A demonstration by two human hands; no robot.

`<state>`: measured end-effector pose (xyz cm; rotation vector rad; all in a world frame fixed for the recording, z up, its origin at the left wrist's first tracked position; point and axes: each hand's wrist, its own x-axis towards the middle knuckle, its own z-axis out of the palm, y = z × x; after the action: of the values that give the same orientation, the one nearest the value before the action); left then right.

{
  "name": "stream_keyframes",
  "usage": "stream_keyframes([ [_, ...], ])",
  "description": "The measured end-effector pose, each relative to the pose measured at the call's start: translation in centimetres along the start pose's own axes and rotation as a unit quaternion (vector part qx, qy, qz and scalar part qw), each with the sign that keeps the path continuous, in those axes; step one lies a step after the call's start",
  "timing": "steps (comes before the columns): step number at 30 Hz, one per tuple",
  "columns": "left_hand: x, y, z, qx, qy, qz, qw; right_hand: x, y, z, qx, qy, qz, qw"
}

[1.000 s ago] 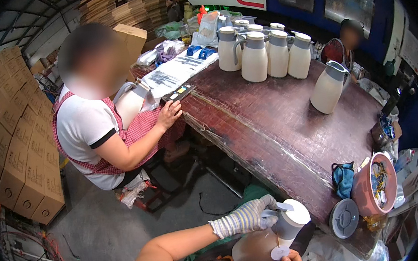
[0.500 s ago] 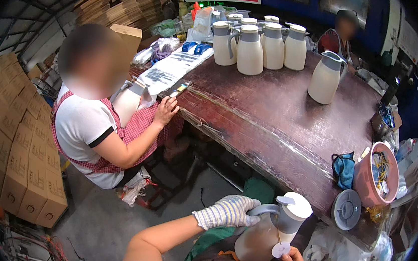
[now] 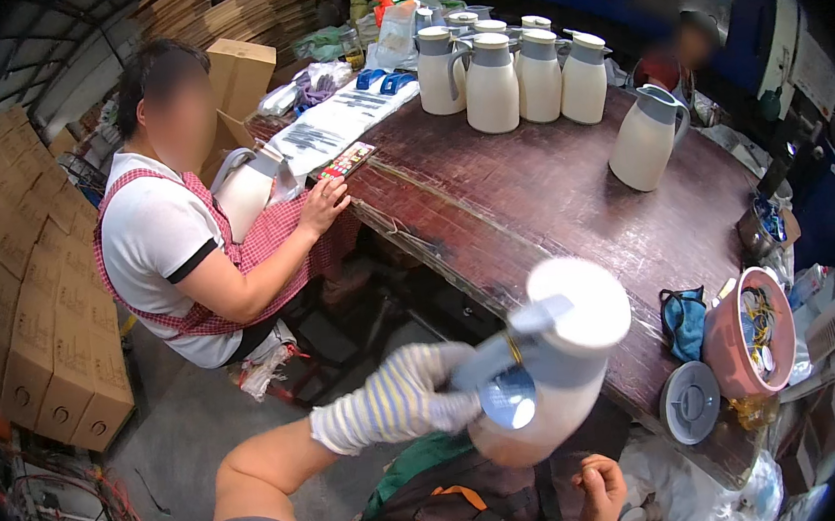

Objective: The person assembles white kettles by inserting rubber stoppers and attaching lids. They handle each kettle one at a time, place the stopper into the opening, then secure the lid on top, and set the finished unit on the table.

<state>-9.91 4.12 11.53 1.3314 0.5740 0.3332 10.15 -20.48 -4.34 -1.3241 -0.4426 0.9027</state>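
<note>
Gloved left hand (image 3: 396,398): gripping, in a striped knit glove, the grey handle (image 3: 483,363) of a cream vacuum jug (image 3: 540,433).
Bare right hand (image 3: 598,492): fingers curled in, apart from the jug; I cannot tell whether they pinch anything.
Jug I hold: raised over my dark brown apron (image 3: 462,512), near the tabletop (image 3: 533,209), tilted and slightly blurred, its white lid (image 3: 583,305) uppermost.
Round tag (image 3: 508,398): hanging on a thin yellowish string at the jug's neck, just below the handle, catching the light.
Lone jug (image 3: 643,146): upright on the tabletop, grey-topped, well apart from the rest.
Jug cluster (image 3: 521,80): upright together at the far end, most with white lids.
Right-hand corner: pink basket (image 3: 722,347) of small parts, with a blue cloth pouch (image 3: 684,325) and a grey round lid (image 3: 691,403) beside it.
Co-worker (image 3: 158,225): seated to my left in a checked apron, one hand (image 3: 327,204) by a phone (image 3: 348,161), another jug (image 3: 248,194) leaning on the lap.
Brown cartons (image 3: 31,318): stacked behind the co-worker.
</note>
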Motion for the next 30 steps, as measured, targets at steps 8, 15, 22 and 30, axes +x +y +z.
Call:
stream_keyframes([
  [8, 6.2, 1.0, -2.8, -0.061, 0.179, 0.197, 0.962, 0.2, 0.3, 0.6, -0.009, -0.024, 0.006, 1.000],
  [15, 13.4, -3.2, -5.8, 0.059, 0.260, 0.194, 0.944, -0.4, 2.4, -1.0, -0.020, 0.033, -0.004, 0.999],
  [22, 21.4, -2.5, -10.3, 0.145, 0.397, 0.277, 0.863, -0.4, 2.9, -0.9, -0.067, 0.024, 0.048, 0.996],
  [30, 24.0, -10.4, -9.7, 0.235, 0.222, 0.116, 0.939, 0.7, 3.1, -0.6, -0.022, 0.056, 0.067, 0.996],
])
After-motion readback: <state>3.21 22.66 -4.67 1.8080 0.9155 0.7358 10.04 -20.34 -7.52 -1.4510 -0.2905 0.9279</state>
